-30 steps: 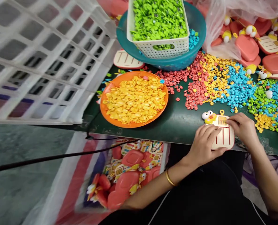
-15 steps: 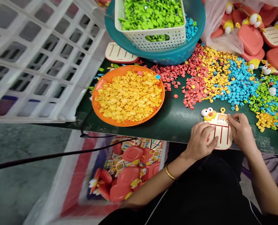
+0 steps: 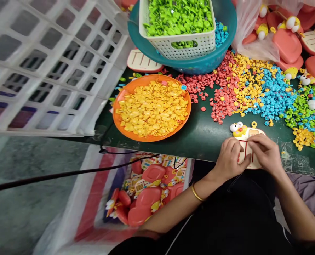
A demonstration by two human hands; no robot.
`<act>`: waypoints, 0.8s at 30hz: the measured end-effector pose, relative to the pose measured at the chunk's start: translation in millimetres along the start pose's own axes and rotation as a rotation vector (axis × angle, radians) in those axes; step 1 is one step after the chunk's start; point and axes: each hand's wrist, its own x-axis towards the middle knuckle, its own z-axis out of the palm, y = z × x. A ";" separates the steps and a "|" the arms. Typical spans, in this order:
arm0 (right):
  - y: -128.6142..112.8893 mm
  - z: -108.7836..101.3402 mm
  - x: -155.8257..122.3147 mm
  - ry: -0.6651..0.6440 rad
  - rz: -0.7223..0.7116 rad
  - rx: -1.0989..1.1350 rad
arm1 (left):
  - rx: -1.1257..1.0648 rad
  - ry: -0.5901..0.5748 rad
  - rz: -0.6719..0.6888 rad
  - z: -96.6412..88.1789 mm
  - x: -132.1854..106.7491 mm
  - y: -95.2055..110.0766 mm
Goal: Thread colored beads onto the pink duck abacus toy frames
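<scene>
A cream toy panel [image 3: 255, 163] with red slots and a red rim lies at the table's front edge. On its top left corner sits a yellow duck-like head [image 3: 239, 131] with bulging white eyes, and a small yellow ring [image 3: 254, 124] sticks up beside it. My left hand [image 3: 228, 156] grips the panel's left side, fingers bent and thumb over the lower face. Over the upper middle of the panel, my right hand [image 3: 268, 152] has its thumb and fingertips pinched together. Whatever is between those fingertips is hidden, and the hand covers the panel's right side.
An orange plate [image 3: 117, 122] of yellow pieces stands left of my hands. Behind are a teal basin [image 3: 226, 49] and a white basket [image 3: 162, 49] of green pieces. Loose red, yellow, blue and green pieces [image 3: 276, 92] spread rightward. A white crate [image 3: 88, 88] stands left.
My right hand has moved left from the panel's right edge to over its upper middle. My left hand still grips the left side. The view has shifted slightly.
</scene>
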 end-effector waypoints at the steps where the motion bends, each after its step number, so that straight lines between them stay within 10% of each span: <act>1: 3.6 -6.0 1.3 0.048 0.012 -0.033 | 0.002 0.002 -0.008 0.0 0.0 0.2; 10: 15.1 -2.5 -15.3 0.008 -0.171 -0.249 | -0.014 0.003 0.005 3.2 1.0 -0.9; 18: 17.2 29.8 94.8 -0.048 -0.005 -0.358 | 0.050 -0.026 0.041 0.9 0.8 1.9; 24: 18.3 -15.6 72.8 -0.072 0.034 -0.284 | 0.025 0.016 0.036 -0.2 3.2 0.6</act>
